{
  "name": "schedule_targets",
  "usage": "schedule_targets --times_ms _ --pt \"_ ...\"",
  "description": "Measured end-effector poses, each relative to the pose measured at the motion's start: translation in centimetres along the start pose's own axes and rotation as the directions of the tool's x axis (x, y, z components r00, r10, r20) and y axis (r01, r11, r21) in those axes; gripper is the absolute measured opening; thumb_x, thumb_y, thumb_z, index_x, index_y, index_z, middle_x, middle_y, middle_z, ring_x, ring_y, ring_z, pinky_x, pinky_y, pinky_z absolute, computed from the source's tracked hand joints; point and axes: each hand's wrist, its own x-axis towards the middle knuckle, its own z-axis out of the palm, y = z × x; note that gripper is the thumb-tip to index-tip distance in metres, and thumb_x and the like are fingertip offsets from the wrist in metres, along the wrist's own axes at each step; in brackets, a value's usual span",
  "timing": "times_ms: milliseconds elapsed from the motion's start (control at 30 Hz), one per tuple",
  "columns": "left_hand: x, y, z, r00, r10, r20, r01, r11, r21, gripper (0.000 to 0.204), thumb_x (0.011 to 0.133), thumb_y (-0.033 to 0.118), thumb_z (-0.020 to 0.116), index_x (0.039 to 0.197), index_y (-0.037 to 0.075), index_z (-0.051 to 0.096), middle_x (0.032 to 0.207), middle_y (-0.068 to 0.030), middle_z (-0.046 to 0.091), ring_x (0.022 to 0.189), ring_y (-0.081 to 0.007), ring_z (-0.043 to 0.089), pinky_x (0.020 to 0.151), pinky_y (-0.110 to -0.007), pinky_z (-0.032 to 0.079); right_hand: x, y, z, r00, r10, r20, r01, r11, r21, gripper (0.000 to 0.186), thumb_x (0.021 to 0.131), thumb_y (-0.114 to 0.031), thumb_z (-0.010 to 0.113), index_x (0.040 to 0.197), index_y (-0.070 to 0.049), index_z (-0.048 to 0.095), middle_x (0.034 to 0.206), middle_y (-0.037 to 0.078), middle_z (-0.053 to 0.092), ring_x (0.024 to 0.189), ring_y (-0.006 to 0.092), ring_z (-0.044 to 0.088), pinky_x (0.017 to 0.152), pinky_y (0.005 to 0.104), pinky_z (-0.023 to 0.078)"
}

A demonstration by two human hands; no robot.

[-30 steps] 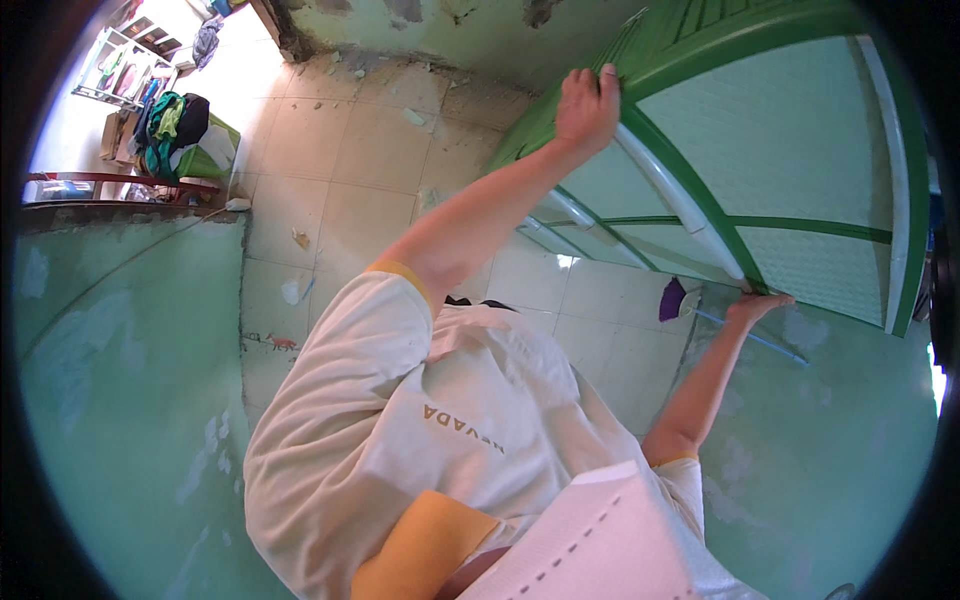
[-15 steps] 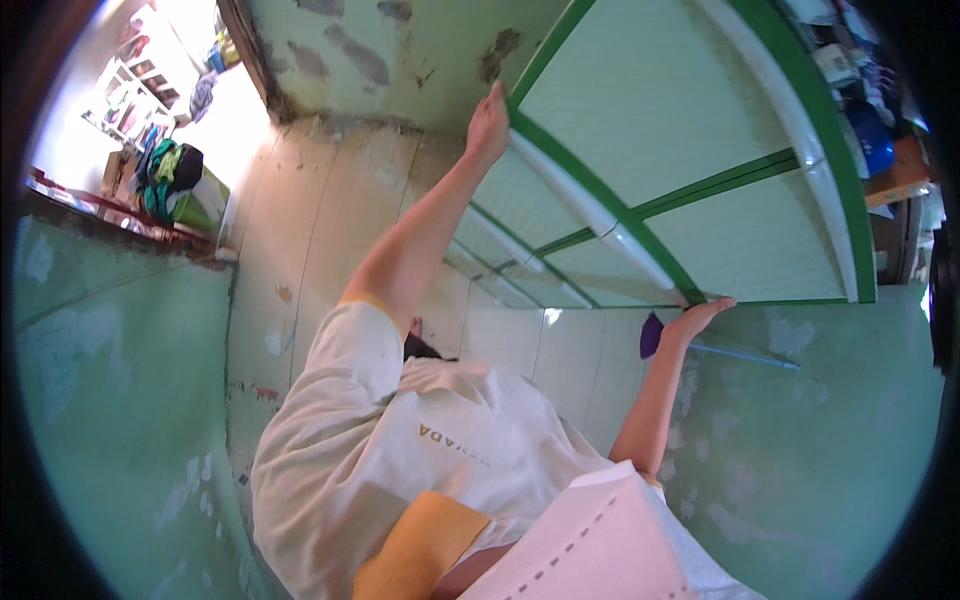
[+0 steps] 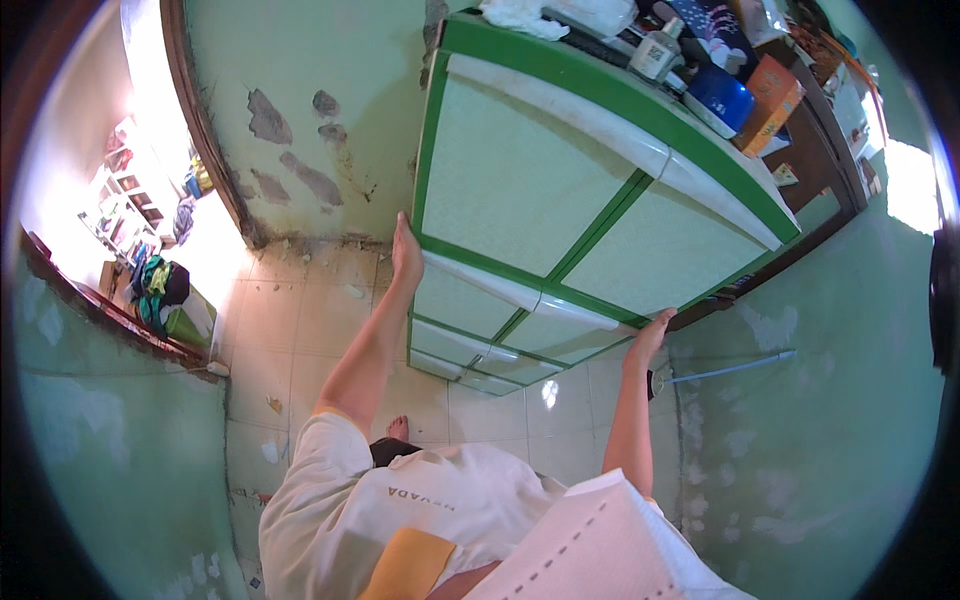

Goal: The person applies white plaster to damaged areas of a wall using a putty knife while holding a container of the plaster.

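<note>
A tall green and pale-green drawer cabinet (image 3: 520, 185) with white curved handle strips stands in front of me, its drawer fronts facing me. My left hand (image 3: 407, 255) holds the left side, palm against it and fingers stretched upward along the edge. On the opposite side, my right hand (image 3: 652, 338) holds the right edge at about the same drawer level, thumb side toward me. Both arms are extended. The cabinet's foot rests low near the tiled floor (image 3: 480, 420); its back is hidden.
Atop the cabinet are a clear bottle (image 3: 656, 52), a blue container (image 3: 718, 100) and an orange box (image 3: 770, 105). Brown wooden furniture (image 3: 815, 150) stands behind it. A blue stick (image 3: 730, 368) leans at the right wall. A doorway opens at left beside piled clothes (image 3: 160, 290). My bare foot (image 3: 398, 428) shows below.
The view has tilted up, showing the cabinet's top and items on it. The cabinet sits further left in view and faces me more squarely. Both hands stay on its sides.
</note>
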Motion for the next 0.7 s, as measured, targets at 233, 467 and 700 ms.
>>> schedule_targets --times_ms 233,467,700 --pt "-3.7 0.4 -0.4 0.999 -0.002 0.034 0.007 0.988 -0.155 0.075 0.098 0.061 0.031 0.142 0.001 0.043 0.139 -0.0097 0.050 0.125 -0.0220 0.044 0.107 -0.031 0.029 1.8 0.5 -1.4 0.999 -0.031 0.035 0.034 0.995 -0.091 0.075 0.101 -0.059 0.030 0.147 0.000 0.032 0.150 0.015 0.038 0.137 0.0281 0.035 0.111 0.0369 0.025" --pt "-7.6 -1.5 -1.2 0.993 0.119 0.008 -0.119 0.993 0.027 0.075 0.100 0.057 0.029 0.145 -0.002 0.037 0.148 -0.0183 0.038 0.137 -0.0288 0.035 0.114 -0.035 0.024 3.2 0.2 -2.6 0.999 -0.009 0.042 0.009 1.000 -0.006 0.090 0.094 -0.070 0.035 0.148 0.002 0.030 0.152 0.012 0.035 0.138 0.0269 0.033 0.113 0.0363 0.024" --pt "-10.7 -2.7 -2.0 0.989 0.145 -0.039 -0.144 0.989 0.017 0.072 0.101 0.054 0.028 0.144 -0.002 0.037 0.148 -0.0182 0.036 0.137 -0.0284 0.034 0.112 -0.036 0.024 5.1 1.0 -3.9 0.994 -0.017 0.111 0.017 1.000 0.005 0.090 0.094 -0.069 0.037 0.148 0.003 0.030 0.152 0.012 0.035 0.138 0.0265 0.032 0.113 0.0353 0.023"
